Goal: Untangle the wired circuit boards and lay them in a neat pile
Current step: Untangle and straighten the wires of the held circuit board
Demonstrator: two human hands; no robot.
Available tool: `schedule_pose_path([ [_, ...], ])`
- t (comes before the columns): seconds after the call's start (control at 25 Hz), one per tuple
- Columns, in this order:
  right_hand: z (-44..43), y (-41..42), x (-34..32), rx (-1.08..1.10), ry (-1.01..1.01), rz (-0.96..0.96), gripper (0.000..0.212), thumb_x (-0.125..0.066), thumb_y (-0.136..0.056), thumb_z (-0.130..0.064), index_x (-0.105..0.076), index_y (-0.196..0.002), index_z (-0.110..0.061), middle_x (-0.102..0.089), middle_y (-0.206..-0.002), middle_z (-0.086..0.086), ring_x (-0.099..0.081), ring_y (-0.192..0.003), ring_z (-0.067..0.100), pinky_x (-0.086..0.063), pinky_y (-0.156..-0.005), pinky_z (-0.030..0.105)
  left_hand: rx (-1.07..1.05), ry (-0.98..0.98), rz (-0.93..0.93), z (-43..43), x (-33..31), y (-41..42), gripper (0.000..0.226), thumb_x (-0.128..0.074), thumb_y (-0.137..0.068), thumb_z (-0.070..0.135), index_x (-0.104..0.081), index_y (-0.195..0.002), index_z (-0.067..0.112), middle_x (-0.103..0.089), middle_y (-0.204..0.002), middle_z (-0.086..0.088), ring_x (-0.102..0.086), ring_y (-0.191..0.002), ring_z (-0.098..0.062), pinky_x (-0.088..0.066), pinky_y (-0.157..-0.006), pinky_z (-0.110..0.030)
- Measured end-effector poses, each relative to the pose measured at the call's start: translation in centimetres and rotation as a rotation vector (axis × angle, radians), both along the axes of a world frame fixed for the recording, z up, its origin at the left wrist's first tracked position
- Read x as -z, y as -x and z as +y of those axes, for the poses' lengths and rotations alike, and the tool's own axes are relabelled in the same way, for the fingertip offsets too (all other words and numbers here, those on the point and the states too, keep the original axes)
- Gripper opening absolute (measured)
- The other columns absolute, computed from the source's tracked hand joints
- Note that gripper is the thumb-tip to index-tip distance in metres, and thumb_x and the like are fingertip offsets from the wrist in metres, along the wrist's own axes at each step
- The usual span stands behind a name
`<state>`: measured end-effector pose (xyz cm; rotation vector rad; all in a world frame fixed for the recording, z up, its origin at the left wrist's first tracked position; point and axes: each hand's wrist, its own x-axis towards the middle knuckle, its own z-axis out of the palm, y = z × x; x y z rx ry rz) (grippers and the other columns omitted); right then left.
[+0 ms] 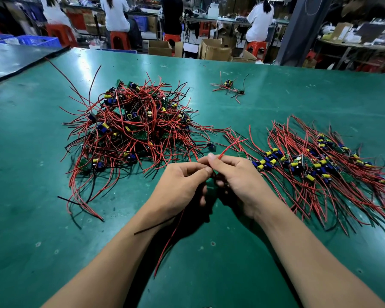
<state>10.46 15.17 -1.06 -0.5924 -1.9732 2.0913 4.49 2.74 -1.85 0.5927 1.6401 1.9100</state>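
Setting: a green work surface (276, 90) seen from above, with both bare forearms reaching in from the near edge.
Left hand (182, 181): fingers (206, 168) curled, tips pinching the held wires where the two hands meet.
Right hand (238, 176): fingers curled, thumb and forefinger pinching the same wires.
Held wires (229, 146): one red end rises far-right from the fingertips. A red strand (169, 243) and a black strand (156, 225) trail toward the near edge. Any board on them is hidden between the hands.
Tangled heap (129, 127): left of centre, a mound of small circuit boards knotted in red and black wire.
Neat pile (320, 165): right, boards in a rough row with their wires combed the same way.
Stray cluster (229, 87): far centre, a few wired boards well apart from both piles.
Containers: open cardboard boxes (213, 50) on the floor beyond the far edge and blue crates (38, 41) far left. Their contents cannot be made out.
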Motion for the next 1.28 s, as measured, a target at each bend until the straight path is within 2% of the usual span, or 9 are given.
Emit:
schedule_pose_path([
  [0.16, 0.8, 0.4, 0.2, 0.145, 0.016, 0.041, 0.026, -0.064, -0.097, -0.036, -0.079, -0.082, -0.020, -0.053, -0.054, -0.005, -0.034, -0.038, 0.006, -0.023, -0.038, 0.015, 0.044, 0.027, 0.042, -0.1, -0.1, 0.2, 0.019, -0.059, -0.095, 0.008, -0.068, -0.080, 0.003, -0.053, -0.045, -0.003, -0.046, -0.032, -0.013, -0.038, -0.037, -0.017],
  [0.32, 1.6, 0.8, 0.3, 0.291, 0.033, 0.131, 0.026, -0.063, -0.099, -0.028, -0.076, -0.079, -0.016, -0.064, -0.070, -0.006, -0.031, -0.038, 0.006, -0.022, -0.038, 0.016, 0.086, 0.068, 0.104, -0.1, 0.1, 0.2, 0.019, -0.059, -0.095, 0.010, -0.069, -0.080, 0.004, -0.054, -0.046, -0.002, -0.046, -0.032, -0.014, -0.036, -0.038, -0.017],
  [0.44, 1.9, 1.0, 0.3, 0.335, 0.042, 0.157, 0.028, -0.064, -0.098, -0.029, -0.074, -0.078, -0.013, -0.059, -0.074, 0.001, -0.029, -0.038, 0.007, -0.021, -0.039, 0.016, 0.097, 0.065, 0.108, -0.1, 0.1, 0.3, 0.020, -0.059, -0.095, 0.011, -0.070, -0.080, 0.004, -0.054, -0.047, -0.002, -0.046, -0.032, -0.014, -0.036, -0.038, -0.017],
  [0.64, 2.2, 1.0, 0.1, 0.334, 0.129, 0.166, 0.033, -0.067, -0.096, -0.032, -0.073, -0.071, -0.011, -0.058, -0.068, -0.001, -0.028, -0.035, 0.006, -0.022, -0.038, 0.016, 0.107, 0.050, 0.074, -0.3, 0.0, 0.4, 0.020, -0.060, -0.095, 0.012, -0.070, -0.080, 0.005, -0.052, -0.048, -0.003, -0.045, -0.033, -0.014, -0.037, -0.038, -0.018],
  [0.96, 2.7, 1.0, 0.2, 0.403, 0.095, 0.238, 0.031, -0.073, -0.091, -0.028, -0.071, -0.067, -0.010, -0.057, -0.057, -0.005, -0.027, -0.034, 0.007, -0.018, -0.040, 0.018, 0.142, 0.042, 0.084, -0.4, 0.0, 0.4, 0.020, -0.060, -0.095, 0.011, -0.070, -0.079, 0.004, -0.052, -0.048, -0.003, -0.045, -0.032, -0.014, -0.037, -0.039, -0.018],
  [1.08, 2.8, 1.1, 0.1, 0.428, 0.103, 0.215, 0.040, -0.067, -0.095, -0.034, -0.069, -0.064, -0.010, -0.054, -0.054, -0.005, -0.026, -0.034, 0.007, -0.020, -0.039, 0.017, 0.147, 0.041, 0.085, -0.4, 0.1, 0.4, 0.020, -0.060, -0.095, 0.011, -0.070, -0.080, 0.003, -0.051, -0.048, -0.004, -0.044, -0.032, -0.014, -0.037, -0.040, -0.018],
  [1.28, 3.0, 1.2, -0.6, 0.402, 0.332, 0.116, 0.051, -0.057, -0.101, -0.038, -0.052, -0.059, -0.009, -0.039, -0.047, -0.001, -0.024, -0.030, 0.006, -0.019, -0.033, 0.016, 0.160, 0.045, 0.091, -0.4, 0.2, 0.3, 0.019, -0.061, -0.094, 0.012, -0.070, -0.080, 0.003, -0.052, -0.048, -0.004, -0.044, -0.032, -0.015, -0.037, -0.040, -0.017],
])
